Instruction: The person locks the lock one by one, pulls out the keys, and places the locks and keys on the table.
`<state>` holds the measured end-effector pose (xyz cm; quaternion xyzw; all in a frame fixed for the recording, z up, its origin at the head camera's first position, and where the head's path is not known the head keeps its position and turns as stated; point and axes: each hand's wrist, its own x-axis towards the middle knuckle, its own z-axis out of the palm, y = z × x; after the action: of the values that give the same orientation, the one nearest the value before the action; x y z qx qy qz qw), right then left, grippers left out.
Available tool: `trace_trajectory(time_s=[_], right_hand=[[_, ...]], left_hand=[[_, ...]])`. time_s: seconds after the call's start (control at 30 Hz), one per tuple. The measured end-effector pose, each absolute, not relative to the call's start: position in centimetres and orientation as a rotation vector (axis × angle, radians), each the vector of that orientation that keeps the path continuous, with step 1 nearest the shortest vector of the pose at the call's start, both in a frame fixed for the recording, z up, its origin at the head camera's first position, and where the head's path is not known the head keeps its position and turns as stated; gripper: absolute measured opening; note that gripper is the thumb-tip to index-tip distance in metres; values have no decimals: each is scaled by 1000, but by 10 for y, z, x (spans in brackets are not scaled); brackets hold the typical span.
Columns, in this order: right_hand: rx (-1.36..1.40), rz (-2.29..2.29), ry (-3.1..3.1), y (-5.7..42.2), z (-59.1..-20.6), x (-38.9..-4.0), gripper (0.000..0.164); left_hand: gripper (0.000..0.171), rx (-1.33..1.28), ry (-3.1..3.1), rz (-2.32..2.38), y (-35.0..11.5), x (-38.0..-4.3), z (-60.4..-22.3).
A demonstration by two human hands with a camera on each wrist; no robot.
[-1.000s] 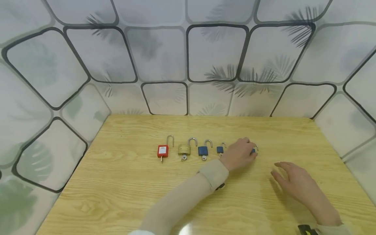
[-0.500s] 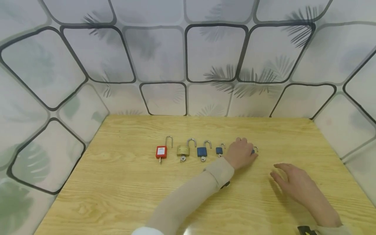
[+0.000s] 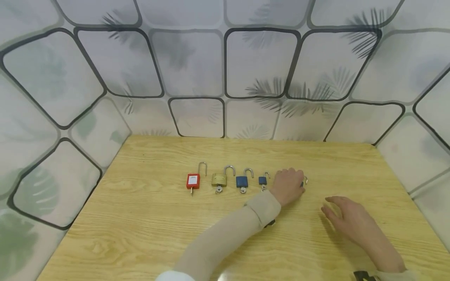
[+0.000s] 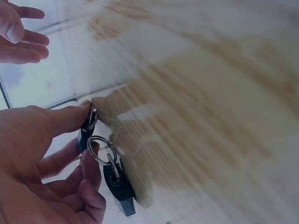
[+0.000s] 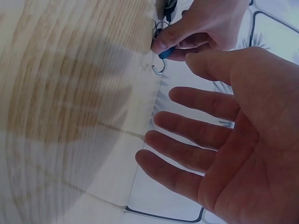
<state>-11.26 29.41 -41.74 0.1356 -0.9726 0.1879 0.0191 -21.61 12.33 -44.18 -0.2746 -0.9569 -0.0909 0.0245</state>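
At the right end of a row of padlocks, my left hand [image 3: 287, 186] pinches a small blue padlock [image 3: 302, 184] between thumb and fingers. Most of that padlock is hidden behind the hand in the head view; its unlatched shackle pokes out on the right. In the left wrist view, a metal ring [image 4: 100, 150] and a second dark padlock [image 4: 119, 184] show close to the fingers. My right hand [image 3: 356, 222] hovers over the table to the right, palm turned inward, fingers extended and holding nothing.
Leftward along the row lie another small blue padlock [image 3: 262, 180], a larger blue padlock [image 3: 241, 182], a brass padlock [image 3: 219, 179] and a red padlock [image 3: 193, 181], shackles unlatched, keys inserted. The wooden table [image 3: 140, 226] meets a patterned wall [image 3: 197, 66] behind.
My left hand first shifts slightly right, then draws a little nearer with the small blue padlock. My right hand stays almost in place, and the other padlocks keep their places.
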Motion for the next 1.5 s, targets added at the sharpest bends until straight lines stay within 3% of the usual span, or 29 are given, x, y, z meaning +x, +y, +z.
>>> trace_trajectory(time_s=[0.47, 0.7, 0.87, 1.13, 1.5], right_hand=[[395, 640, -2986, 291, -411, -113, 40], [408, 738, -2736, 285, -405, -114, 30], [513, 713, -2464, 273, -400, -116, 24], [538, 747, -2294, 247, -387, -118, 26], [687, 955, -2106, 209, -385, -120, 32]], left_hand=[[28, -778, -2920, -999, 108, -220, -438], [32, -750, -2813, -1492, 90, -213, -422], [24, -721, -2697, -1734, 71, -199, -412], [29, -528, -2615, -1797, 39, -180, -402], [16, -506, -2519, -1900, 24, -154, -403]])
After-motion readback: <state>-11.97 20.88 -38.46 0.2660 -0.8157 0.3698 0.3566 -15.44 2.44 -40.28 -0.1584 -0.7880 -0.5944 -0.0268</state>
